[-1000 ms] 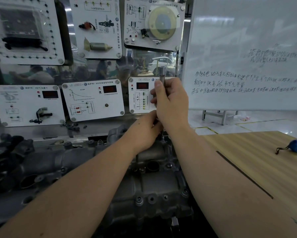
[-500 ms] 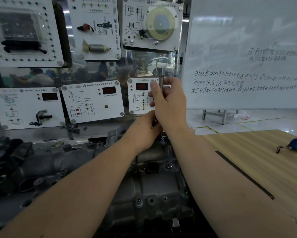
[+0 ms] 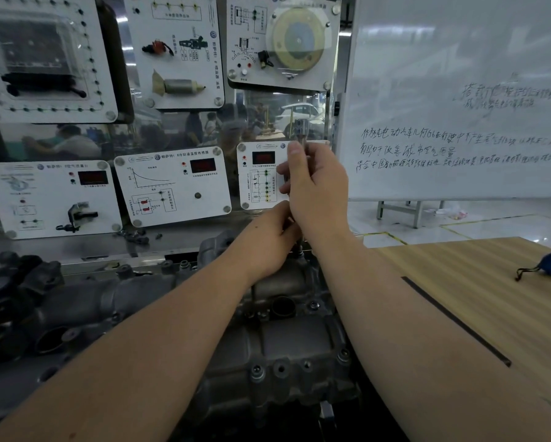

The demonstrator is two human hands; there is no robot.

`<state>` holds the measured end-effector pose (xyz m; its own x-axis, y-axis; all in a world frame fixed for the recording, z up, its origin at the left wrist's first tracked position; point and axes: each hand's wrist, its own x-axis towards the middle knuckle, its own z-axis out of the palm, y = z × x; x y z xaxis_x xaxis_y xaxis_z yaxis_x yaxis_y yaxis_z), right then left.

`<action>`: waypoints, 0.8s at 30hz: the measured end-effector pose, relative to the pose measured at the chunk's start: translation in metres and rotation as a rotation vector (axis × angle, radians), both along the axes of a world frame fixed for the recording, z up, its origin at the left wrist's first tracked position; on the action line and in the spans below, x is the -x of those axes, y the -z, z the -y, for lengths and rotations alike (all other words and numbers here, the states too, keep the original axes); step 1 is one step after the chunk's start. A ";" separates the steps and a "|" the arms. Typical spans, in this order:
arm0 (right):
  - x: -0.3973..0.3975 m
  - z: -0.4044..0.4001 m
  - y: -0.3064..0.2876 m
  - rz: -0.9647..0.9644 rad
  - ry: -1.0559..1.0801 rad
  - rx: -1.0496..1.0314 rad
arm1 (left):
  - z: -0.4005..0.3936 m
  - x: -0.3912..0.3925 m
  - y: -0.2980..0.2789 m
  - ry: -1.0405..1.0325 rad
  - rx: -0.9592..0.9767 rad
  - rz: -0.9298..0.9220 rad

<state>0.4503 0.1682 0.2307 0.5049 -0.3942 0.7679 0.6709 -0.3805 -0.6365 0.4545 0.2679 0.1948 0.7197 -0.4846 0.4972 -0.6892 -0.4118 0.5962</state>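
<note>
My right hand (image 3: 318, 193) curls around an upright socket extension bar (image 3: 299, 129) standing over the far end of the engine cylinder head (image 3: 283, 346). My left hand (image 3: 267, 240) reaches its lower shaft; its grip I cannot tell.

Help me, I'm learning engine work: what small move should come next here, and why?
Probably a small twist of the upright metal rod by the right hand, the left hand steadying its foot. The right hand grips the shaft, the left sits where it meets the engine casting; the tip itself is hidden.
</note>
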 end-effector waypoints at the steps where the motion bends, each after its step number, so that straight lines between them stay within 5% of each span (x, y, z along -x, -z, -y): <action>1: 0.000 0.001 0.000 -0.001 -0.012 -0.012 | 0.000 0.000 0.000 0.002 0.003 0.005; 18: 0.001 -0.002 0.000 -0.023 -0.002 0.048 | -0.005 0.003 0.000 0.036 0.030 -0.051; 24: 0.000 0.001 -0.001 0.011 -0.076 -0.078 | -0.001 0.003 -0.002 0.006 -0.011 -0.026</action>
